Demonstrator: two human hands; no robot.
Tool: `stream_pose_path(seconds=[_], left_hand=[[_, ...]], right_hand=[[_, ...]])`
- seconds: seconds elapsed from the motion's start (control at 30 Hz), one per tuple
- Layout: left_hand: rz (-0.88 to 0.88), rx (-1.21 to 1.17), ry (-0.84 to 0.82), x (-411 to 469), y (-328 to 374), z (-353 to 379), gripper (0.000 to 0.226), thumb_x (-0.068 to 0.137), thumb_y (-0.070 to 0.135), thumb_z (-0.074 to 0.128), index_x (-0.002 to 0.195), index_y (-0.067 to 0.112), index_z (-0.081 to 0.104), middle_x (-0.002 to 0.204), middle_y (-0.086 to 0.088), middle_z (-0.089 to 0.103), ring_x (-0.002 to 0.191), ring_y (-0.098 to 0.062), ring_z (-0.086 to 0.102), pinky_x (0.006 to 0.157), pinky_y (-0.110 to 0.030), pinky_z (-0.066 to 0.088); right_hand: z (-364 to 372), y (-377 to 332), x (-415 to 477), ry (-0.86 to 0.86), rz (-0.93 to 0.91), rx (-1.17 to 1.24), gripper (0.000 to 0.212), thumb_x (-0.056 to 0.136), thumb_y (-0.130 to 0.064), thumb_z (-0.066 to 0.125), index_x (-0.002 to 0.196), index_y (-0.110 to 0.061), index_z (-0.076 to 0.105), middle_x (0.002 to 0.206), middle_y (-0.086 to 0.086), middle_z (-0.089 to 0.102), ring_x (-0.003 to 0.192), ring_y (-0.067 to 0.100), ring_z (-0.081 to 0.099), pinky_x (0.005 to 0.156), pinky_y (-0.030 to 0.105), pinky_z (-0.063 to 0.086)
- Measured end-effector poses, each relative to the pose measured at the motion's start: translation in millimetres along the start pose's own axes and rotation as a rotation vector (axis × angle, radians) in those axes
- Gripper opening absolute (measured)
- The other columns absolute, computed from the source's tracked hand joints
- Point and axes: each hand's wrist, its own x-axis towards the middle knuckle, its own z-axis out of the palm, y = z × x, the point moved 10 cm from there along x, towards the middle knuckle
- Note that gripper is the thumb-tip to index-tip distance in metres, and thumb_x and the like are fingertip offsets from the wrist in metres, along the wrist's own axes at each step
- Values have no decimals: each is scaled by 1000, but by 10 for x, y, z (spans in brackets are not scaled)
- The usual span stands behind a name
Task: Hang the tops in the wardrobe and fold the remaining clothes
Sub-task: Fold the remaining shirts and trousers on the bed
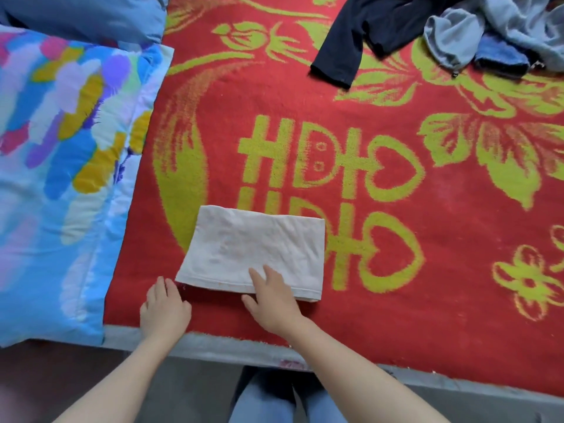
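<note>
Your left hand rests relaxed on the red blanket by the bed's front edge, just beside the folded white cloth. Your right hand presses flat, fingers spread, on the cloth's near edge. A black top and grey garment lie unfolded at the far right corner.

Colours on the bed
Red blanket with yellow-green flowers; white folded cloth; black garment; grey-blue clothes; pillow blue with pink, yellow, purple patches.
</note>
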Motion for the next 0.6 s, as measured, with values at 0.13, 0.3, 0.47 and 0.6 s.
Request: stream_pose_path(seconds=[0.13, 0.3, 0.47, 0.6], left_hand=[[337, -9, 206, -148, 495, -53, 105, 45, 17, 90, 136, -1, 40, 135, -33, 42, 125, -45, 38, 95, -57, 36], [660, 147, 240, -164, 1151, 135, 120, 27, 15, 89, 135, 16, 36, 135, -25, 48, 127, -37, 41, 95, -56, 39], [688, 169, 189, -25, 1217, 206, 120, 22, 22, 92, 130, 14, 39, 126, -20, 58, 116, -38, 53, 85, -56, 48], [694, 178, 236, 107, 1109, 122, 95, 40, 16, 89, 123, 11, 43, 122, -19, 61, 113, -35, 57, 85, -56, 47]], right_hand=[[137, 415, -87, 219, -26, -427, 77, 45, -21, 85, 116, -14, 54, 125, 22, 55, 116, 38, 54, 80, 47, 52], [123, 699, -16, 338, -121, -586, 92, 42, -8, 82, 125, -21, 43, 128, 21, 40, 118, 41, 39, 78, 55, 49], [73, 734, 172, 370, -221, -629, 96, 39, -9, 83, 125, -25, 43, 118, 18, 45, 105, 36, 47, 76, 47, 52], [-129, 668, 133, 472, -411, -698, 73, 50, -4, 75, 115, -18, 44, 87, 10, 62, 69, 26, 60, 58, 31, 50]])
